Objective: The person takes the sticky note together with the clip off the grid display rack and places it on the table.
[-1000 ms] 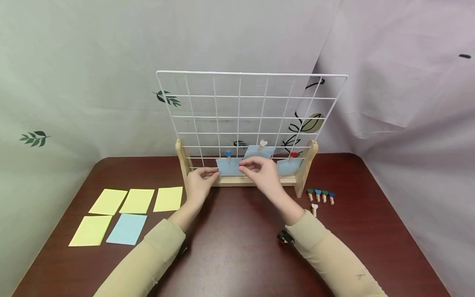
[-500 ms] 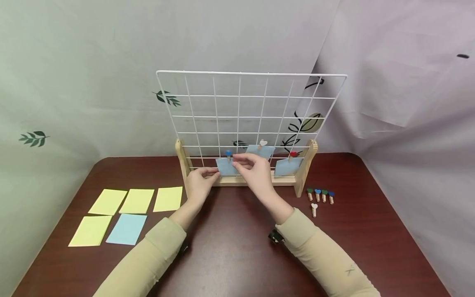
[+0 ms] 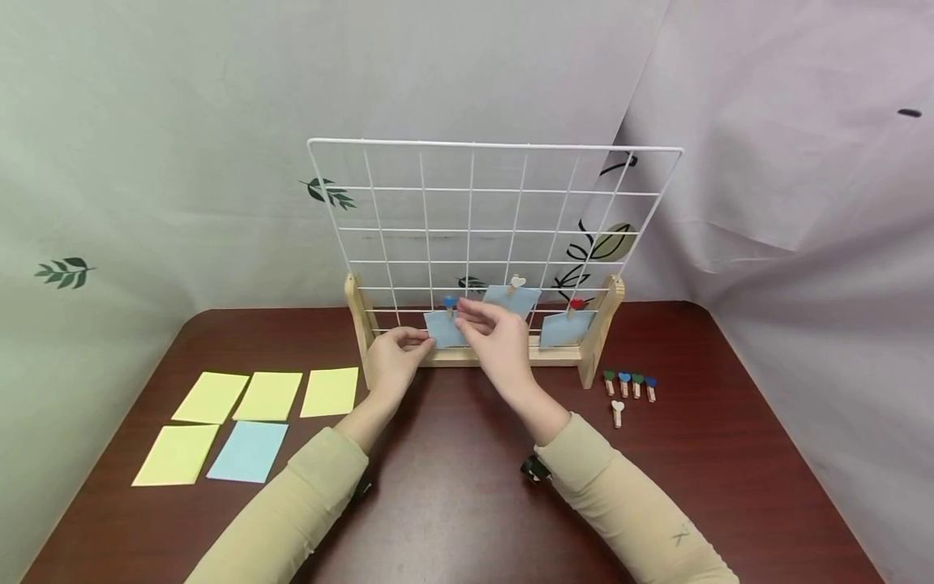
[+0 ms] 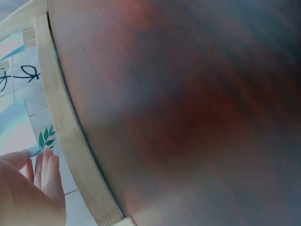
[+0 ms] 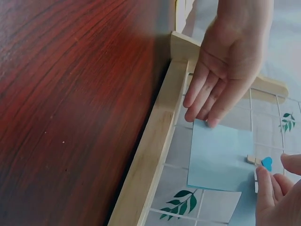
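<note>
A white wire grid (image 3: 496, 148) stands in a wooden stand (image 3: 357, 312) on the dark red table (image 3: 452, 487). Three blue notes hang low on the grid from heart pegs. My left hand (image 3: 419, 341) holds the lower left corner of the leftmost blue note (image 3: 441, 328). In the right wrist view my left hand's fingers (image 5: 207, 115) lie over a corner of that note (image 5: 218, 160). My right hand (image 3: 465, 312) has thumb and fingertips curled about the blue heart peg (image 3: 448, 302) that clips it. The peg (image 5: 266, 163) sits between them in the right wrist view.
Several yellow notes (image 3: 268, 395) and one blue note (image 3: 248, 451) lie on the table's left. A row of coloured heart pegs (image 3: 631, 383) and a white one (image 3: 617, 412) lie right of the stand. Draped cloth hangs behind.
My right hand has moved left along the grid to the blue heart peg. The left hand has stayed at the note's corner.
</note>
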A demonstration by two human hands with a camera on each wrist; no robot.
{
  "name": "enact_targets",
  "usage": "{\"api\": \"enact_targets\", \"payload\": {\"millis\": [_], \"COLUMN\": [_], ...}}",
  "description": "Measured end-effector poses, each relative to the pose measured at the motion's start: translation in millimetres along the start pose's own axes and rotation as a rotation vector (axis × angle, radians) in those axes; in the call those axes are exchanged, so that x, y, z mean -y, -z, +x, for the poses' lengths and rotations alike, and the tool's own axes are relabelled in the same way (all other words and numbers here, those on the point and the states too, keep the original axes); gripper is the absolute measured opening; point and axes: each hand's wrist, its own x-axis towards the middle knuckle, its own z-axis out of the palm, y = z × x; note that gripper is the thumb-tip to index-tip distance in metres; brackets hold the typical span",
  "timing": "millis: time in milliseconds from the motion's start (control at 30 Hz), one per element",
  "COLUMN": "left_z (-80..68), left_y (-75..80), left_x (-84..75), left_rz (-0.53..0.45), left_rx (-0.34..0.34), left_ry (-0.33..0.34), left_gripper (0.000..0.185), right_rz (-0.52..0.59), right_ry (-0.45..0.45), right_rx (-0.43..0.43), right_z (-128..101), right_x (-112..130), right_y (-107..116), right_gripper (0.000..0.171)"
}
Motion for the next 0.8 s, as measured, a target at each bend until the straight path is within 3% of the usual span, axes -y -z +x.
{"api": "enact_targets", "payload": {"millis": [233, 600, 800], "left_z": [1.3, 3.5, 3.7], "left_y": [-0.8, -2.7, -4.4], "left_x": [-0.2, -0.7, -1.5], "left_rz": [-0.021, -0.012, -0.034], "left_rx": [-0.002, -0.016, -0.012], "left_ry": [0.008, -0.013, -0.017], "left_gripper": [0.014, 0.012, 0.011], "right_rz": [-0.028, -0.073, -0.131], "right_ry": [-0.002, -0.007, 0.033], "right_rx": [0.0, -0.073, -0.095], "right_z": [-3, -7, -1], "right_x": [5, 12, 11], "right_y": [-6, -20, -24], "right_gripper": [0.033, 0.044, 0.041]}}
